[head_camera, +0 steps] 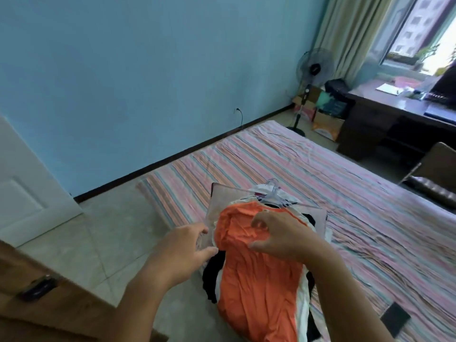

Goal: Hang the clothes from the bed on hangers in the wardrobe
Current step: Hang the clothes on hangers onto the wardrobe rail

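Observation:
An orange garment (259, 275) lies on top of a pile of white and black clothes (214, 275) at the near edge of the striped bed (320, 174). Clear plastic hangers (274, 193) stick out at the far end of the pile. My right hand (281, 235) hovers over the orange garment's upper part with fingers curled, thumb near the fabric; I cannot tell if it pinches it. My left hand (187, 248) reaches toward the left side of the pile, fingers extended beside a pale garment (217, 206).
A wooden cabinet corner (49, 292) stands at the lower left and a white door (27, 188) behind it. A black phone (394, 318) lies on the bed at right. Beyond the bed are a standing fan (313, 67), boxes, a dark desk (385, 107) and a chair (434, 174).

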Demonstrator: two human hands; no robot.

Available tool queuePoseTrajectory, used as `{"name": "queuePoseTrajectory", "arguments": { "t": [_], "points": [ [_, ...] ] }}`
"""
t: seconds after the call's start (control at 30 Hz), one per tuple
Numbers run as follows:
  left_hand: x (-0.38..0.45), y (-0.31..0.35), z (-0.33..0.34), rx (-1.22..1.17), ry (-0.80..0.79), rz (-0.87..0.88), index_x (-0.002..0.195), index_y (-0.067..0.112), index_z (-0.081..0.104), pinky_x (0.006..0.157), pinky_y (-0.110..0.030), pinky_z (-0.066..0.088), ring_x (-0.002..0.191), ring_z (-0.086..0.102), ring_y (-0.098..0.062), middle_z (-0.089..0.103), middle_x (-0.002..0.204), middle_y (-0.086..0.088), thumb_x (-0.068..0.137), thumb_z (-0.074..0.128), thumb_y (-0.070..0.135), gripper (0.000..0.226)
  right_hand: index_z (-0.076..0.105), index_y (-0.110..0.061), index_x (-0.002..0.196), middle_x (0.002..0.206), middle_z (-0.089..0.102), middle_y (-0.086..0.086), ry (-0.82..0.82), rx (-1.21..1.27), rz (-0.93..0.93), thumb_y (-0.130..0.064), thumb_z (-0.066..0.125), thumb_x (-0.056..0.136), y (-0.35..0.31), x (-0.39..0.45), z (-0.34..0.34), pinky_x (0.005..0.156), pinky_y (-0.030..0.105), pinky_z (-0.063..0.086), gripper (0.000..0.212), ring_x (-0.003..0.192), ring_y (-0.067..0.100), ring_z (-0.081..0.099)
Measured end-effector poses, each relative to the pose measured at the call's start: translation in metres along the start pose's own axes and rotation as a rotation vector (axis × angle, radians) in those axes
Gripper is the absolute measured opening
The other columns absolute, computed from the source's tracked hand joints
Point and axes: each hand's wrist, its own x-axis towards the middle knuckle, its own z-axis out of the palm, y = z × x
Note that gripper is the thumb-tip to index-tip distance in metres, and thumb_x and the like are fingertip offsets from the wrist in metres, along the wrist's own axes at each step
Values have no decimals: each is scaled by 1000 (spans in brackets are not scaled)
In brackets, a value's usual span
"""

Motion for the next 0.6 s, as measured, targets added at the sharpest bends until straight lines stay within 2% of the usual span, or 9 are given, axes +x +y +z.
{"name": "queuePoseTrajectory", "arguments": {
  "t": [0.1,0.23,0.47,0.6],
  "points": [
    [25,15,12,-8,-28,49,127,29,57,87,-26,43,111,59,-13,63,121,5,86,66,51,47,61,-21,129,125,64,-4,21,18,66,-38,69,85,25,2,1,85,23,42,48,111,12,58],
    [66,40,33,7,-50,92,126,29,58,88,-30,47,107,60,-16,64,117,4,87,64,50,44,60,-21,127,122,65,-2,85,52,160,-37,66,87,66,13,0,90,32,50,44,107,15,60],
    [156,72,76,11,-67,72,125,29,59,91,-33,48,109,60,-19,64,118,3,88,63,49,42,60,-24,123,121,64,-1,188,66,287,-32,63,88,155,61,-9,89,35,50,36,109,18,60],
    [214,84,106,3,-91,42,124,27,60,90,-32,47,107,60,-19,65,116,2,88,64,47,42,58,-21,125,121,64,0,159,57,313,-27,62,91,209,92,-7,84,32,48,35,108,20,60]
  ]
}}
